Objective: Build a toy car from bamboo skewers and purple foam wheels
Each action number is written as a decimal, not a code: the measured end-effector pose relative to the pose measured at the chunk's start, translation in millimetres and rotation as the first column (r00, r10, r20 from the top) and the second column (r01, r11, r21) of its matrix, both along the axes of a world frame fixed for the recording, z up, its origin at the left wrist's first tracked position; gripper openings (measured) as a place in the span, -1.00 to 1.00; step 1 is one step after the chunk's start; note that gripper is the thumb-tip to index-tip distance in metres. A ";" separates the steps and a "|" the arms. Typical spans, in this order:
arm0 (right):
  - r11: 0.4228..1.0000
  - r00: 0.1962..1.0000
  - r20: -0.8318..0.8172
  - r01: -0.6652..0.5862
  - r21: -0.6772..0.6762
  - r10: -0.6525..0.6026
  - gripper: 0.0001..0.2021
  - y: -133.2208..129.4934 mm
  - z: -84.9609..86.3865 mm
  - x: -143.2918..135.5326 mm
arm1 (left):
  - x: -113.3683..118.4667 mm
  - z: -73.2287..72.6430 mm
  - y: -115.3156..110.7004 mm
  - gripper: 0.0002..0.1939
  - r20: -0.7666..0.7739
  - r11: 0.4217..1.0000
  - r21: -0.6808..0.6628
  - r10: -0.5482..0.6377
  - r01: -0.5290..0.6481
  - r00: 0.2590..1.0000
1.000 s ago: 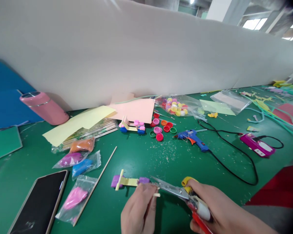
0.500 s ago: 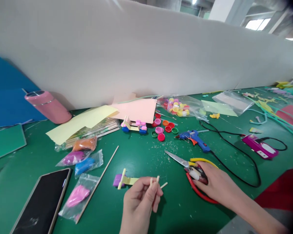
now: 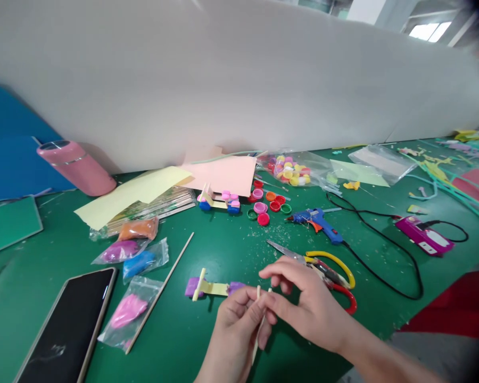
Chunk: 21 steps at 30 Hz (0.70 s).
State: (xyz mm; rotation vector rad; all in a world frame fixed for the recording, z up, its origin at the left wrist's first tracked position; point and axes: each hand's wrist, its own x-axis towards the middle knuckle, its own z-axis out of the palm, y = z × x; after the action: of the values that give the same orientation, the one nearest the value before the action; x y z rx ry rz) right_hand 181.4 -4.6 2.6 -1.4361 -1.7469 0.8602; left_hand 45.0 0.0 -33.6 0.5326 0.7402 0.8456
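My left hand (image 3: 241,324) pinches short pale sticks (image 3: 258,292) at the lower middle. Beside it my right hand (image 3: 307,303) is closed, thumb and fingertips at the tops of the sticks. Scissors (image 3: 335,268) with yellow and red handles lie on the green table, partly behind my right hand. Just past my left hand sits a small piece (image 3: 213,288) made of a pale strip, a crossing stick and purple blocks. Farther back stands a similar piece (image 3: 219,203) with blue and pink blocks. A long thin stick (image 3: 159,292) lies to the left.
A phone (image 3: 66,324), clay bags (image 3: 128,311) and a pink bottle (image 3: 77,167) are on the left. Coloured caps (image 3: 263,218) lie mid-table. A blue glue gun (image 3: 317,223) and its black cord are at right, near a purple device (image 3: 423,235). A white partition (image 3: 223,80) stands behind.
My right hand has let go of the scissors, now on the table, and moved left to the sticks in my left hand. My left hand has shifted slightly right.
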 end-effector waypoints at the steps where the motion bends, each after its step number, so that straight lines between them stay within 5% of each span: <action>1: 1.000 1.000 -0.003 -0.022 -0.010 0.022 -0.89 2.5 -0.5 -4.0 | -0.1 -0.2 -0.3 -0.80 -0.008 1.000 0.010 0.006 -0.006 1.000; 5: 0.997 0.995 -0.102 -0.024 -0.074 0.016 -0.85 12.0 -4.1 -7.1 | -0.4 1.0 -0.2 -0.81 -0.046 1.000 0.020 0.001 0.000 0.999; 11: 0.969 0.891 -0.402 0.135 -0.206 -0.210 -0.77 18.8 -9.6 5.4 | -0.6 2.2 4.1 -0.84 -0.039 0.999 -0.041 0.010 -0.011 0.999; 21: 0.970 0.892 -0.429 0.040 -0.240 -0.143 -0.83 9.6 -23.5 -3.3 | -2.3 4.2 3.1 -0.86 -0.130 0.993 0.003 0.119 -0.119 0.984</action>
State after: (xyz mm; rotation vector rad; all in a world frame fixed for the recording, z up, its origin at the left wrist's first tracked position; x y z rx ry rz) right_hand 178.1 5.0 -20.9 -1.3185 -1.2577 1.2556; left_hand 42.8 3.1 -29.4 0.5467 0.9004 0.9260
